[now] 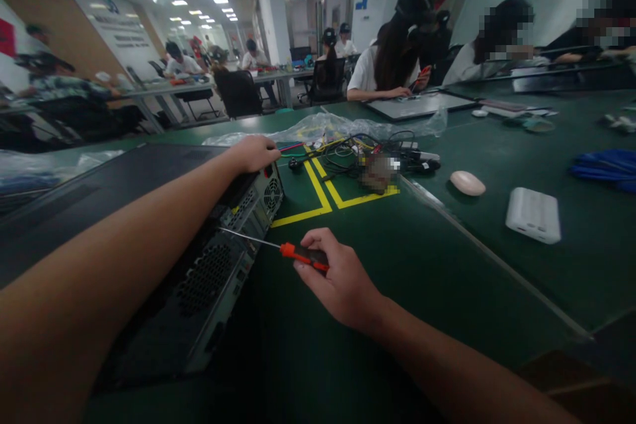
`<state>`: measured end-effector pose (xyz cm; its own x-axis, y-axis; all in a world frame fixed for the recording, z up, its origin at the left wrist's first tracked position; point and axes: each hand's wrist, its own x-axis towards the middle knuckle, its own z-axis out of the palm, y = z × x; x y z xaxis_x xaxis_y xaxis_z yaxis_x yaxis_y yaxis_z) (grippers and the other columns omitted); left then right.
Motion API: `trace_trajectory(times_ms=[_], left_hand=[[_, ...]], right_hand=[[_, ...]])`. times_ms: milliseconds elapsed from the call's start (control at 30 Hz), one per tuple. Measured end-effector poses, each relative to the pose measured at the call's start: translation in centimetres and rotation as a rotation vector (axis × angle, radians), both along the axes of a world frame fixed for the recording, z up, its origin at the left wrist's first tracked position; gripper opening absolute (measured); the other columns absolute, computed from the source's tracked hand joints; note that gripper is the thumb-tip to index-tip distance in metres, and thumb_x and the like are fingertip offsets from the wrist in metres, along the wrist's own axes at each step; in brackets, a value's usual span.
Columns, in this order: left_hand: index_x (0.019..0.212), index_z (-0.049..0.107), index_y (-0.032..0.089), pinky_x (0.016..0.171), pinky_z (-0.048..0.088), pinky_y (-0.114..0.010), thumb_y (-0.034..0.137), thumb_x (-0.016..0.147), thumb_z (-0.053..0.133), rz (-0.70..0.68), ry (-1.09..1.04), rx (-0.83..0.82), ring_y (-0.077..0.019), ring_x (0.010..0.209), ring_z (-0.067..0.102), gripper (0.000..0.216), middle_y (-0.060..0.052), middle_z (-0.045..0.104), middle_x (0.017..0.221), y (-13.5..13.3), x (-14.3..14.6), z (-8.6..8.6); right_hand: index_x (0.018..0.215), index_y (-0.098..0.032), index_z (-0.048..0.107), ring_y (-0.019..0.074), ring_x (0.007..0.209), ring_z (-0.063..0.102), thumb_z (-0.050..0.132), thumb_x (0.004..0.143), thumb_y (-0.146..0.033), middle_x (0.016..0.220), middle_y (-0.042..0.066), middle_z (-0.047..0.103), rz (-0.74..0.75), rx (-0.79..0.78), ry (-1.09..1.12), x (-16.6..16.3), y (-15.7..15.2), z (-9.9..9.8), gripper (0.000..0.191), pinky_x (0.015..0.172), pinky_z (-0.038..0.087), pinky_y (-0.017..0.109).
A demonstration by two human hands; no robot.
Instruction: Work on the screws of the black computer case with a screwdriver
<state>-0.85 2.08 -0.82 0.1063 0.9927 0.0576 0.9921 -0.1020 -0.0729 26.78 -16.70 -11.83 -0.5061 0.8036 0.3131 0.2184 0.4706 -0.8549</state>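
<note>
A black desktop computer case (149, 179) lies on its side at the left, its metal rear panel with vents and ports facing right. My left hand (254, 154) reaches across it and grips its far rear corner, fingers bent over the edge. In my right hand (338, 275) is a screwdriver (303, 255) with a red and black handle, my fingers wrapped round the grip. Its thin shaft points left, and the tip meets the rear panel near the middle. Whether a screw sits under the tip is too small to tell.
On the green table (397, 278), yellow tape (303, 217) marks corners near a tangle of cables (348, 149). Clear plastic film (318, 124) lies behind. A pinkish mouse (467, 183), a white box-shaped device (533, 214) and a blue bundle (606, 169) are at right. Several people sit beyond.
</note>
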Motion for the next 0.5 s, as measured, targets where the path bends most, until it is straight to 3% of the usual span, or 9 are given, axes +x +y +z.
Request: trace_trajectory(times_ms=[267,500], left_hand=[[0.139,0.092,0.017,0.111,0.058,-0.039,0.048,0.103,0.046,0.022,-0.009,0.002,-0.0377,0.133,0.079,0.066,-0.015,0.089,0.141,-0.42,0.55,0.36],[0.140,0.092,0.022,0.108,0.058,-0.038,0.048,0.107,0.048,0.024,-0.011,0.004,-0.0360,0.133,0.078,0.061,-0.012,0.089,0.144,-0.41,0.46,0.31]], right_hand=[[0.113,-0.028,0.064,0.0177,0.071,0.062,0.071,0.105,-0.031,0.092,-0.001,0.075,0.013,0.003,0.016,0.05,0.03,0.19,0.011,0.076,0.049,0.034],[0.113,-0.026,0.070,0.0191,0.078,0.065,0.073,0.106,-0.036,0.097,0.001,0.078,-0.014,0.014,-0.004,0.10,0.00,0.55,0.013,0.078,0.049,0.035]])
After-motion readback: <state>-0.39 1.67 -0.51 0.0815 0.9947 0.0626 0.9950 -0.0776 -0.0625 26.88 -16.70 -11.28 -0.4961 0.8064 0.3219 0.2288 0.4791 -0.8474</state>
